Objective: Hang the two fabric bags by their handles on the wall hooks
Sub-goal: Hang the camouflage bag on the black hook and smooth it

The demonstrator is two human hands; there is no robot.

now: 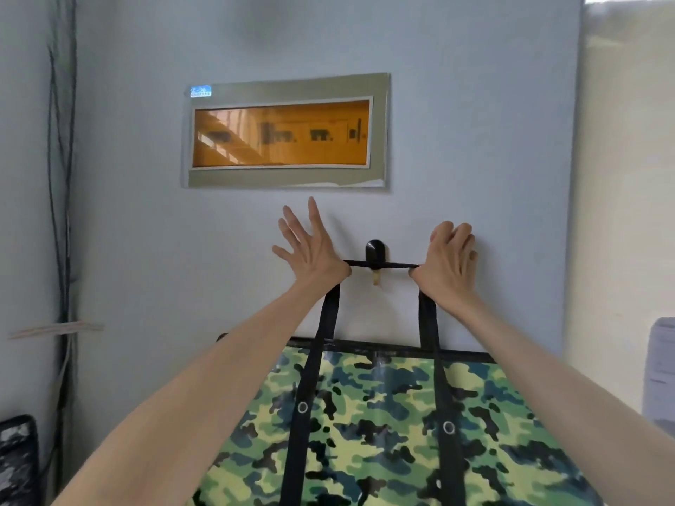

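Observation:
A green camouflage fabric bag [387, 425] hangs flat against the wall in the lower middle. Its black strap handle [381, 265] runs taut across a black wall hook [375, 250]. My left hand [310, 246] holds the strap's left end between thumb and palm, with the fingers spread against the wall. My right hand [451, 255] grips the strap's right end, fingers curled. Both hands sit level with the hook, one on each side. A second, dark patterned bag [16, 461] shows at the lower left edge. No other hook is in view.
An electrical panel with an orange window [283, 133] is mounted above the hook. Dark cables [60, 177] run down the wall corner at the left. A white object [661, 367] stands at the right edge.

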